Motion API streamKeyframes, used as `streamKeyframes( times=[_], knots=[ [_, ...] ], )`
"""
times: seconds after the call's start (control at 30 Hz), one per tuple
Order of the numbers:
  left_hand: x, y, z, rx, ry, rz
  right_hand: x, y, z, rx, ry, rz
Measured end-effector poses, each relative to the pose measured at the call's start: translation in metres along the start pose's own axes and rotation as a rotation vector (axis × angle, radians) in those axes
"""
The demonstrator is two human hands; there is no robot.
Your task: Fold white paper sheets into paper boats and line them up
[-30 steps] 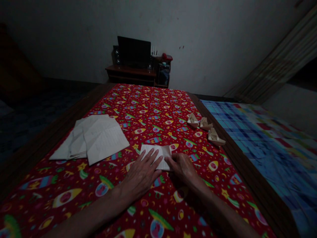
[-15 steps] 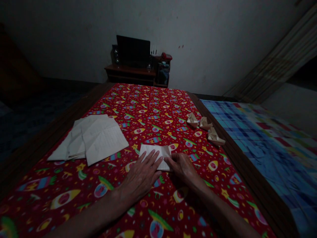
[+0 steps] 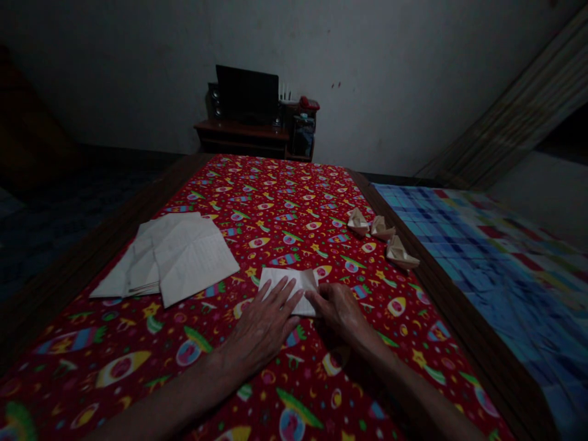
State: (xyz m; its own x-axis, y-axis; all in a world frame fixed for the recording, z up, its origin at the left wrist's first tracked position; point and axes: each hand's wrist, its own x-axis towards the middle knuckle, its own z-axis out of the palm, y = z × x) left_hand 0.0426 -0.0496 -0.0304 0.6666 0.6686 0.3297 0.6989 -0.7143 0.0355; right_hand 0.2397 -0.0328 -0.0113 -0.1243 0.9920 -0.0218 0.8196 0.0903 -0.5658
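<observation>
A folded sheet of paper (image 3: 301, 279) lies on the red patterned cloth (image 3: 271, 211) in front of me. Flat across its left part rests my left hand (image 3: 260, 318), fingers stretched and slightly apart. My right hand (image 3: 339, 308) pinches the paper's right edge between thumb and bent fingers. A crease shows near the upper right corner of the sheet. To the left, several loose sheets of paper (image 3: 193, 260) overlap in a fanned stack. On the right side sit three folded paper boats (image 3: 400, 252), close to the cloth's edge.
Dark wooden edges (image 3: 463, 324) border the cloth. Beyond the right edge lies a blue checked sheet (image 3: 427, 226). At the far end, a black monitor (image 3: 248, 92) and a speaker (image 3: 214, 101) stand on a wooden desk (image 3: 243, 130), with a red telephone (image 3: 309, 104) beside them.
Almost nothing differs. Both hands stay in place on the folded paper; the view has shifted very slightly.
</observation>
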Motion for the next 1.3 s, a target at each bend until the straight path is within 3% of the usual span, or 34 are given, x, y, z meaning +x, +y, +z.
streamKeyframes(
  times=[0.63,0.7,0.8,0.9,0.97,1.03,1.13,1.3],
  knots=[
    [-0.003,-0.001,-0.002,-0.071,-0.098,0.076,-0.001,0.001,-0.001,-0.121,0.047,-0.086],
    [-0.003,0.001,-0.003,-0.087,-0.106,0.059,-0.004,0.001,-0.005,-0.204,0.128,-0.115],
    [-0.001,0.002,-0.006,-0.130,-0.118,0.046,-0.013,-0.006,-0.009,-0.382,0.374,-0.208],
    [-0.001,0.001,-0.004,-0.162,-0.139,0.054,-0.026,-0.020,-0.001,-0.396,0.479,-0.424],
    [-0.002,0.000,-0.001,-0.165,-0.151,0.068,-0.036,-0.026,0.011,-0.368,0.388,-0.596],
    [-0.002,-0.002,0.000,-0.173,-0.152,0.107,-0.045,-0.026,0.022,-0.430,0.275,-0.680],
    [-0.003,-0.005,-0.007,-0.192,-0.141,0.134,-0.054,-0.012,0.026,-0.499,0.136,-0.678],
    [-0.011,-0.019,-0.021,-0.136,-0.148,0.118,-0.062,0.018,0.009,-0.575,0.046,-0.638]
  ],
)
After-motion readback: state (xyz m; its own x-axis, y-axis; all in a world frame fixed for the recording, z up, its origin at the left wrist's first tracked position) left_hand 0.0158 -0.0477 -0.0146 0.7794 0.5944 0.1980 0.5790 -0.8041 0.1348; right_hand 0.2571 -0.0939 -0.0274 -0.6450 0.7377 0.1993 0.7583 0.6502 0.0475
